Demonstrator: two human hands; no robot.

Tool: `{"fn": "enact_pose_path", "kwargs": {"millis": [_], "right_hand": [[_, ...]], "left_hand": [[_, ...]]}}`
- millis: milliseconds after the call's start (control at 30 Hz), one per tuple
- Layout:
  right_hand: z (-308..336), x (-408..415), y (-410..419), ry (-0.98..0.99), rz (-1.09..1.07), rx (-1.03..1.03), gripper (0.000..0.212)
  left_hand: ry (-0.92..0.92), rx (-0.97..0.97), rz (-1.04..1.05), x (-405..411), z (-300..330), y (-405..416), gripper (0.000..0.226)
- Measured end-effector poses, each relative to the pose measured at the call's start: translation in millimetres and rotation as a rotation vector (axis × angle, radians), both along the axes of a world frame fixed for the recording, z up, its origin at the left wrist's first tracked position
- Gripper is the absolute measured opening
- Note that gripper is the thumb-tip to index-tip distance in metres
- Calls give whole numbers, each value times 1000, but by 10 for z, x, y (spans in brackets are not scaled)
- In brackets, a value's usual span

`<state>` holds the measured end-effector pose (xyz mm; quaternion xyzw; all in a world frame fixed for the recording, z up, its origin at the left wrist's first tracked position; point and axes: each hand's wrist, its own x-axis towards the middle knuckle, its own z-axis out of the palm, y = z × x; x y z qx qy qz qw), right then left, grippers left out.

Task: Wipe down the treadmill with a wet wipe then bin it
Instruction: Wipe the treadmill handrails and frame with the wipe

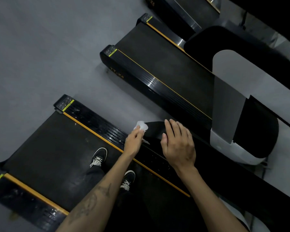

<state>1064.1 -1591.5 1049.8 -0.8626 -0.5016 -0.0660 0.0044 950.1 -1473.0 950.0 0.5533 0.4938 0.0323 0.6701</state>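
Observation:
I stand on the black belt of a treadmill [60,148] with orange stripes along its side rails. My left hand [134,142] pinches a crumpled white wet wipe [141,126] and holds it against the tip of the treadmill's black handrail [153,129]. Just to the right of the wipe, my right hand [178,144] rests on the same handrail with its fingers straight. The rail runs down to the lower right under my right forearm. My two black sneakers show on the belt below my arms.
A second treadmill [157,64] of the same make stands parallel on the right, its silver and black console [233,101] close to my right hand. A third treadmill [182,12] shows at the top. Grey floor [40,47] fills the left.

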Motion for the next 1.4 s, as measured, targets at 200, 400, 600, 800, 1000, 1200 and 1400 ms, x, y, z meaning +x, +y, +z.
{"fn": "enact_pose_path", "kwargs": {"millis": [200, 400, 600, 800, 1000, 1200, 1400], "right_hand": [[24, -17, -22, 17, -15, -11, 49], [118, -10, -42, 162, 10, 65, 46], [211, -208, -139, 411, -12, 315, 42], [264, -314, -199, 487, -248, 493, 30], [315, -353, -472, 334, -422, 565, 17], [233, -425, -558, 148, -744, 468, 7], [215, -818, -152, 55, -934, 640, 33]], "left_hand": [[-122, 23, 103, -244, 206, -29, 40], [-280, -43, 198, -166, 748, -13, 27], [-348, 38, 69, -36, 1202, -231, 29], [-310, 144, -163, -50, 1155, -344, 40], [-329, 515, -441, -24, 1061, -245, 46], [-400, 813, -793, 34, 941, 28, 43], [-525, 954, -1062, 121, 966, 368, 47]]}}
